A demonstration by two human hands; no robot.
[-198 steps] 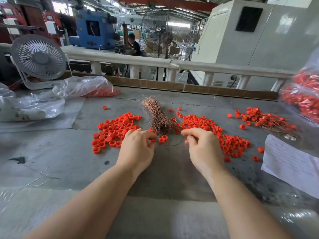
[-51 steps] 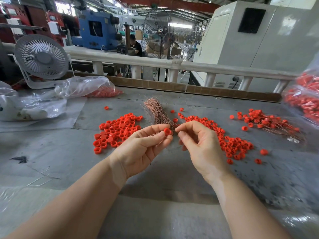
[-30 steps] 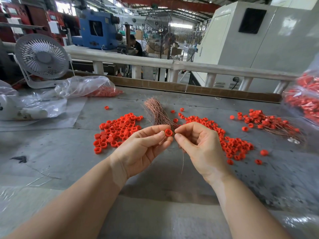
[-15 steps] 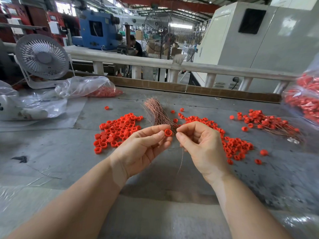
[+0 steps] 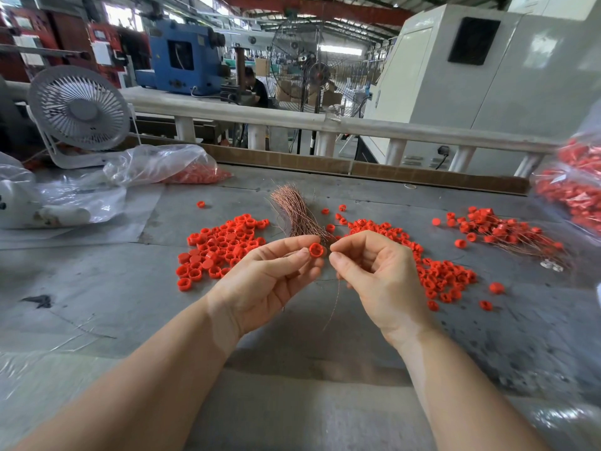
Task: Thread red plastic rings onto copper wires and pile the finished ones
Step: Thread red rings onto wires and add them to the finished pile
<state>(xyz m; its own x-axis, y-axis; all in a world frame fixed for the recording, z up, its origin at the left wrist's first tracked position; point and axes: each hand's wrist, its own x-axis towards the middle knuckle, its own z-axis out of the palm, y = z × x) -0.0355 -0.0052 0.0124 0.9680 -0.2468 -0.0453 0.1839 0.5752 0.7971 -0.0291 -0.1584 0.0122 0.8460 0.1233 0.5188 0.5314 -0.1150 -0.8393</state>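
My left hand (image 5: 266,281) pinches 1 small round red plastic ring (image 5: 315,249) at its fingertips, raised above the table; my right hand (image 5: 374,275) pinches a hair-thin copper wire (image 5: 333,304) that dangles beside it. Behind them lie a frayed wire bundle (image 5: 294,211), loose rings (image 5: 221,249) on both sides, and the finished pile (image 5: 507,232) far right. Bare, scuffed grey table (image 5: 292,369) lies open toward me.

a grey table (image 5: 97,288) bears loose red rings (image 5: 224,245), a copper wire bundle (image 5: 294,211), and plastic bags (image 5: 156,164).
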